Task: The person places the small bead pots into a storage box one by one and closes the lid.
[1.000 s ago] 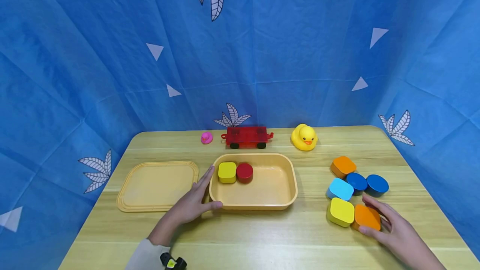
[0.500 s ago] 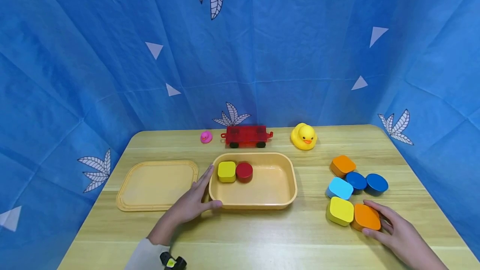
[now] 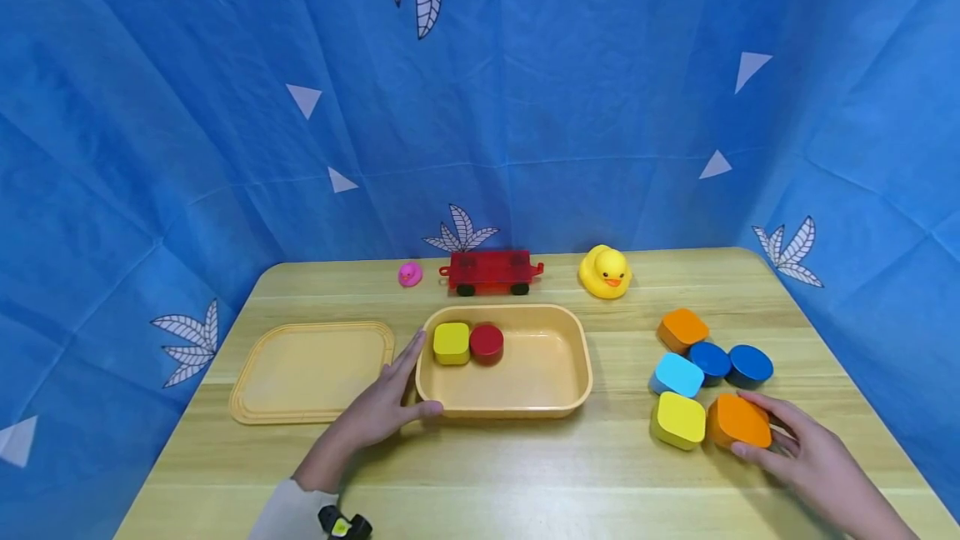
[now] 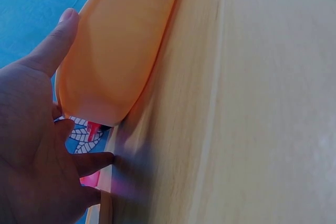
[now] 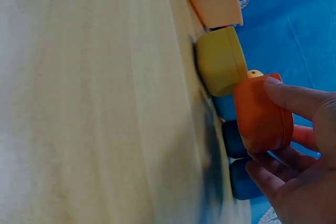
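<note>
My right hand (image 3: 813,457) grips an orange rounded-square block (image 3: 738,421) between thumb and fingers. In the right wrist view this block (image 5: 261,114) hangs just off the tabletop. Beside it stand a yellow block (image 3: 678,421), a light-blue block (image 3: 677,375), two round dark-blue blocks (image 3: 750,366) and a second orange block (image 3: 682,330). My left hand (image 3: 378,407) rests with straight, spread fingers against the left end of a beige box (image 3: 540,411); its thumb lies at the front corner. Inside the box sit a yellow block (image 3: 452,343) and a round red block (image 3: 487,344).
A flat beige lid (image 3: 311,373) lies left of the box. Along the back edge stand a small pink duck (image 3: 410,274), a red toy wagon (image 3: 491,272) and a yellow duck (image 3: 604,272). A blue patterned cloth (image 3: 585,107) hangs behind the table.
My right hand has closed round the near orange block and raised it slightly, shifting it right, apart from the yellow block. The left hand stays against the box.
</note>
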Demonstrator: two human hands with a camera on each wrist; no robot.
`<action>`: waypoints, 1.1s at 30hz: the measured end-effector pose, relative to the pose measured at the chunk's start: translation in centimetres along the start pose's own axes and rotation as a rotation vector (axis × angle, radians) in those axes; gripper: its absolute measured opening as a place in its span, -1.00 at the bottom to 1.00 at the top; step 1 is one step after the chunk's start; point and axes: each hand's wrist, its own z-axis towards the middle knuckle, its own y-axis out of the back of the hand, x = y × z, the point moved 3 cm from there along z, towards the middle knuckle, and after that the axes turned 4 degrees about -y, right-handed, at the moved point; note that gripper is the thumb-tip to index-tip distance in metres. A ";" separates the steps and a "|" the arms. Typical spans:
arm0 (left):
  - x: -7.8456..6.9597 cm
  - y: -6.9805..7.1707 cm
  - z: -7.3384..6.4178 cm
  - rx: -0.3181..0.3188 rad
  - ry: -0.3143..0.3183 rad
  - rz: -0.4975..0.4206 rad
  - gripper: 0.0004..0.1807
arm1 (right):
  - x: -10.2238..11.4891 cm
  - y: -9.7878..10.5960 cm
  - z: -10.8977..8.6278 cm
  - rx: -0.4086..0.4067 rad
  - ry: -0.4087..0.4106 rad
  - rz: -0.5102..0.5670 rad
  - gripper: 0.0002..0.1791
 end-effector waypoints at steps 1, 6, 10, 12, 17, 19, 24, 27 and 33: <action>0.0 0.0 0.0 -0.001 0.000 0.000 0.24 | 0.1 0.1 0.0 -0.008 0.005 0.003 -0.04; -0.1 0.0 0.0 0.000 -0.005 -0.001 0.24 | 0.8 0.5 -0.1 -0.065 0.050 0.006 -0.06; 0.0 0.0 0.1 0.001 -0.005 -0.004 0.24 | 1.6 0.8 -0.2 -0.096 0.090 0.032 -0.10; 0.0 0.0 0.1 0.002 -0.004 -0.004 0.24 | 2.1 0.9 -0.2 -0.108 0.108 0.044 -0.12; -0.1 0.0 0.0 0.002 -0.009 -0.001 0.24 | 3.5 1.0 -0.2 -0.142 0.138 0.046 -0.12; -0.2 0.0 0.0 0.001 -0.012 -0.002 0.24 | 4.1 1.0 -0.1 -0.157 0.155 0.050 -0.13; -0.2 0.0 0.0 -0.001 -0.007 -0.005 0.24 | 5.9 1.0 0.1 -0.175 0.210 0.070 -0.16; -0.2 0.0 0.0 -0.004 -0.001 -0.001 0.24 | 7.0 0.7 0.2 -0.167 0.240 0.079 -0.17; -0.1 0.0 0.1 0.005 0.022 -0.009 0.24 | 9.5 -0.1 1.1 -0.137 0.300 0.086 -0.21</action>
